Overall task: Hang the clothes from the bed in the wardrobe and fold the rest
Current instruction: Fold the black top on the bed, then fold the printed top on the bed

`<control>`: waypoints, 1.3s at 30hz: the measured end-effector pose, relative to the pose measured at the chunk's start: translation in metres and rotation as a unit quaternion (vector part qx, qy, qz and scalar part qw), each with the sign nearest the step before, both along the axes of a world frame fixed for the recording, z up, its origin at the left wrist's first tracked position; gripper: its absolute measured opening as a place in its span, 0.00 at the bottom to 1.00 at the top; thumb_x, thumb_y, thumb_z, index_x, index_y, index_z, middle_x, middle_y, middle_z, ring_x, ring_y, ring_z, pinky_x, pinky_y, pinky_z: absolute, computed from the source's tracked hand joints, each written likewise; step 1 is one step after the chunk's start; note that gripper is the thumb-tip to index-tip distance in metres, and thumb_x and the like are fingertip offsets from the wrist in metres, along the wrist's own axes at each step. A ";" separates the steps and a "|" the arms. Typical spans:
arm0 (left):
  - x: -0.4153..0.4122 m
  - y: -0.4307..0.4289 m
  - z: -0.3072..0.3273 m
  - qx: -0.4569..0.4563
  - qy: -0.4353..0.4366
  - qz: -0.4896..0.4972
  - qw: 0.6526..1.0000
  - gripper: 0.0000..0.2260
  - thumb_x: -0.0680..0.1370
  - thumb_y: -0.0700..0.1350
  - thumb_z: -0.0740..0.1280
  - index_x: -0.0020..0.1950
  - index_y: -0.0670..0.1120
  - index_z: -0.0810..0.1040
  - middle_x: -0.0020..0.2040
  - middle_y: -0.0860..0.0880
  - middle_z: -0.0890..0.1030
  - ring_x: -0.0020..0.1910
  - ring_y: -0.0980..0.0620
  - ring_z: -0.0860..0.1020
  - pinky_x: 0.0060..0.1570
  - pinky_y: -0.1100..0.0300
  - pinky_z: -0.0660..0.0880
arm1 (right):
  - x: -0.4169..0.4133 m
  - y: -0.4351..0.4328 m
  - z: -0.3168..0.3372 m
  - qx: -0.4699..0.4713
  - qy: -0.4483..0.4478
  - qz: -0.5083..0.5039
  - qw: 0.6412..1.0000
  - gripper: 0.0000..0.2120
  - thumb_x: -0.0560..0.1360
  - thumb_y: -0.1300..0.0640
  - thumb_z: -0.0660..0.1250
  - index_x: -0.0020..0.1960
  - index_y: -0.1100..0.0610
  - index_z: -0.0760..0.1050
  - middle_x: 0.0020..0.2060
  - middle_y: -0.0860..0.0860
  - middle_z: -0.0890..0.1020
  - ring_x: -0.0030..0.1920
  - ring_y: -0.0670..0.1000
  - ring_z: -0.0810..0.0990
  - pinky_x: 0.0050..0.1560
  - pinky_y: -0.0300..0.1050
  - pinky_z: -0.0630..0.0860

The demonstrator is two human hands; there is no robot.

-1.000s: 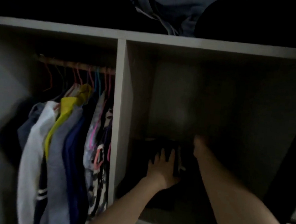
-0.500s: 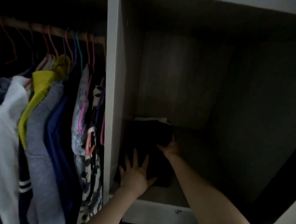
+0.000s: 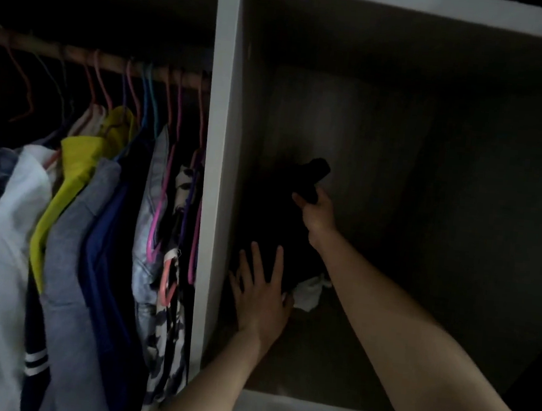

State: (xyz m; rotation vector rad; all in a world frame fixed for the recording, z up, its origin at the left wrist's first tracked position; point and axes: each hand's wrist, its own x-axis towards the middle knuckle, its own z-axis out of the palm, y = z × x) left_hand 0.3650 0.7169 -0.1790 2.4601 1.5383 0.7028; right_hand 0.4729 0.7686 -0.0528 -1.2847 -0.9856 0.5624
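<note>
Black garment (image 3: 314,173) now higher, gripped bunched by right hand (image 3: 317,213); left hand (image 3: 262,300) flat, fingers (image 3: 278,262) spread.

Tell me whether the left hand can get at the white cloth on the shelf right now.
Probably yes. The left hand rests open against the black clothes, right beside the white cloth, with nothing between them. The right hand grips the black clothes higher up, leaving the cloth partly uncovered.
</note>
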 end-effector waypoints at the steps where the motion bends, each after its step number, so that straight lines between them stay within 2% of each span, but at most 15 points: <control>1: 0.003 0.006 0.005 0.007 0.004 -0.003 1.000 0.41 0.79 0.60 0.56 0.63 0.58 0.18 0.66 0.45 0.20 0.68 0.41 0.24 0.69 0.40 0.36 | 0.007 0.004 0.002 0.001 0.014 -0.003 1.000 0.18 0.77 0.64 0.63 0.67 0.61 0.69 0.60 0.58 0.77 0.59 0.57 0.76 0.56 0.46 0.73; 2: 0.006 0.012 0.009 0.006 0.013 -0.007 1.000 0.40 0.79 0.60 0.56 0.65 0.58 0.20 0.67 0.45 0.21 0.69 0.41 0.25 0.69 0.40 0.36 | 0.015 0.008 0.002 -0.021 0.002 -0.014 1.000 0.20 0.77 0.63 0.64 0.68 0.62 0.67 0.62 0.59 0.75 0.61 0.58 0.75 0.56 0.46 0.72; 4: 0.011 0.025 0.012 -0.014 0.050 -0.016 0.999 0.37 0.79 0.59 0.55 0.71 0.56 0.27 0.72 0.45 0.27 0.73 0.40 0.31 0.70 0.38 0.38 | 0.030 0.021 -0.012 -0.139 -0.123 -0.057 0.981 0.21 0.78 0.62 0.62 0.70 0.65 0.64 0.66 0.61 0.72 0.65 0.59 0.72 0.62 0.47 0.69; 7: 0.013 0.033 0.006 -0.086 0.120 -0.052 0.988 0.34 0.80 0.58 0.55 0.76 0.53 0.36 0.76 0.43 0.35 0.75 0.40 0.36 0.70 0.38 0.39 | 0.043 0.026 -0.053 -0.270 -0.293 -0.079 0.914 0.22 0.80 0.58 0.58 0.72 0.62 0.62 0.70 0.60 0.67 0.68 0.59 0.67 0.69 0.50 0.63; 10: 0.013 0.030 -0.009 -0.136 0.146 -0.076 0.977 0.33 0.80 0.59 0.53 0.77 0.51 0.37 0.76 0.43 0.35 0.75 0.40 0.36 0.71 0.39 0.41 | 0.041 0.013 -0.100 -0.352 -0.402 -0.008 0.845 0.20 0.81 0.53 0.55 0.71 0.58 0.65 0.70 0.58 0.67 0.68 0.58 0.67 0.68 0.51 0.64; 12: 0.011 0.027 -0.015 -0.135 0.158 -0.077 0.975 0.33 0.80 0.60 0.52 0.77 0.50 0.37 0.76 0.43 0.35 0.75 0.40 0.36 0.71 0.39 0.41 | 0.038 0.001 -0.118 -0.364 -0.405 0.038 0.838 0.21 0.82 0.52 0.53 0.73 0.56 0.63 0.72 0.57 0.65 0.70 0.57 0.64 0.70 0.52 0.62; 14: 0.009 0.026 -0.017 -0.123 0.162 -0.077 0.976 0.33 0.80 0.59 0.52 0.77 0.50 0.37 0.76 0.43 0.36 0.75 0.40 0.37 0.71 0.39 0.41 | 0.036 -0.010 -0.120 -0.325 -0.415 0.037 0.849 0.20 0.82 0.53 0.52 0.73 0.55 0.63 0.72 0.57 0.65 0.70 0.56 0.64 0.70 0.50 0.62; 17: 0.006 0.019 -0.018 -0.123 0.160 -0.070 0.977 0.31 0.81 0.59 0.51 0.77 0.50 0.38 0.77 0.44 0.37 0.75 0.41 0.38 0.71 0.40 0.42 | 0.035 -0.026 -0.117 -0.283 -0.459 0.007 0.843 0.20 0.82 0.57 0.52 0.73 0.56 0.63 0.73 0.56 0.64 0.71 0.56 0.63 0.70 0.47 0.60; 21: 0.000 -0.004 -0.035 -0.137 0.147 -0.067 0.977 0.31 0.80 0.59 0.50 0.77 0.50 0.39 0.77 0.45 0.39 0.76 0.42 0.39 0.72 0.42 0.45 | 0.032 -0.059 -0.128 -0.303 -0.479 -0.049 0.822 0.22 0.82 0.55 0.53 0.76 0.51 0.57 0.76 0.53 0.55 0.75 0.55 0.55 0.73 0.50 0.54; 25: -0.014 -0.022 -0.049 -0.072 0.157 -0.082 0.982 0.30 0.79 0.59 0.52 0.77 0.49 0.48 0.78 0.45 0.46 0.76 0.44 0.45 0.70 0.47 0.53 | 0.024 -0.111 -0.137 -0.256 -0.504 -0.101 0.819 0.22 0.81 0.56 0.53 0.75 0.50 0.59 0.76 0.51 0.54 0.75 0.50 0.53 0.73 0.45 0.53; 27: -0.018 -0.029 -0.046 -0.066 0.172 -0.089 0.979 0.28 0.79 0.59 0.51 0.77 0.51 0.52 0.78 0.45 0.49 0.76 0.45 0.49 0.70 0.48 0.55 | 0.017 -0.140 -0.142 -0.269 -0.501 -0.101 0.816 0.22 0.81 0.55 0.54 0.75 0.49 0.59 0.76 0.50 0.53 0.75 0.52 0.51 0.73 0.46 0.53; 31: -0.025 -0.044 -0.038 -0.066 0.208 -0.091 0.972 0.25 0.80 0.58 0.49 0.76 0.52 0.57 0.77 0.46 0.56 0.74 0.44 0.55 0.69 0.48 0.55 | 0.005 -0.193 -0.152 -0.373 -0.478 -0.023 0.795 0.22 0.82 0.49 0.52 0.75 0.48 0.57 0.77 0.49 0.50 0.76 0.52 0.47 0.74 0.47 0.49; 34: -0.046 -0.078 -0.046 0.020 0.206 -0.079 0.975 0.26 0.79 0.59 0.45 0.72 0.50 0.67 0.74 0.45 0.64 0.72 0.44 0.61 0.68 0.49 0.57 | -0.013 -0.248 -0.168 -0.383 -0.527 0.003 0.759 0.27 0.81 0.47 0.53 0.77 0.51 0.51 0.77 0.52 0.48 0.76 0.52 0.45 0.73 0.45 0.45; 36: -0.064 -0.105 -0.061 0.062 0.177 -0.088 0.978 0.28 0.80 0.61 0.47 0.75 0.48 0.62 0.75 0.44 0.61 0.74 0.44 0.58 0.69 0.47 0.55 | -0.028 -0.287 -0.179 -0.372 -0.536 -0.014 0.758 0.28 0.80 0.47 0.55 0.77 0.50 0.49 0.77 0.52 0.49 0.76 0.52 0.46 0.73 0.46 0.47; 39: -0.086 -0.151 -0.086 0.015 0.163 -0.121 0.979 0.30 0.80 0.62 0.49 0.77 0.49 0.52 0.78 0.45 0.53 0.76 0.44 0.51 0.71 0.45 0.53 | -0.048 -0.352 -0.188 -0.385 -0.580 -0.019 0.718 0.29 0.79 0.48 0.57 0.77 0.49 0.50 0.77 0.54 0.51 0.76 0.53 0.48 0.74 0.49 0.47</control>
